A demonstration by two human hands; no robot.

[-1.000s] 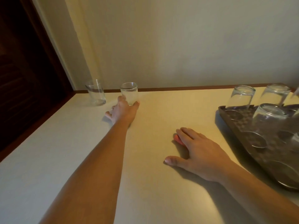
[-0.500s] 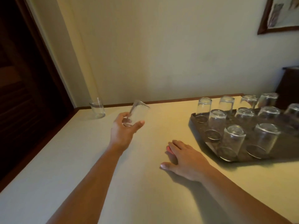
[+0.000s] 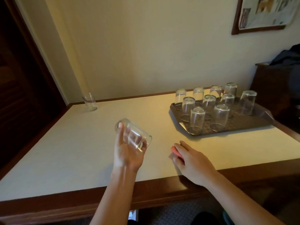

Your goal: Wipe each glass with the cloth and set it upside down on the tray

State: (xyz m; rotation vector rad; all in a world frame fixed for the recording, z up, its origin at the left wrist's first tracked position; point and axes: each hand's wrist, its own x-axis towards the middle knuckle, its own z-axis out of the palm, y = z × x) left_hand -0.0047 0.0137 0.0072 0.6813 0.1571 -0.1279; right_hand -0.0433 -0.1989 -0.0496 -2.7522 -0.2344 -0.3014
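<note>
Standing at the cream-topped table point(image 3: 81, 151) with its dark wooden edge, I look down at both my arms stretched over it. On the far right sits the brown tray point(image 3: 253, 123), carrying ten clear glasses point(image 3: 220, 117) set upside down in rows. My left hand point(image 3: 128, 151) is raised above the tabletop, palm up, fingers and thumb curled around a tumbler point(image 3: 134, 135) lying tilted on its side. My right hand point(image 3: 193, 161) rests near the front edge, fingers curled over a pink cloth point(image 3: 174, 151) that shows only at my fingertips. One more upright glass point(image 3: 89, 102) stands alone at the far left corner against the wall.
</note>
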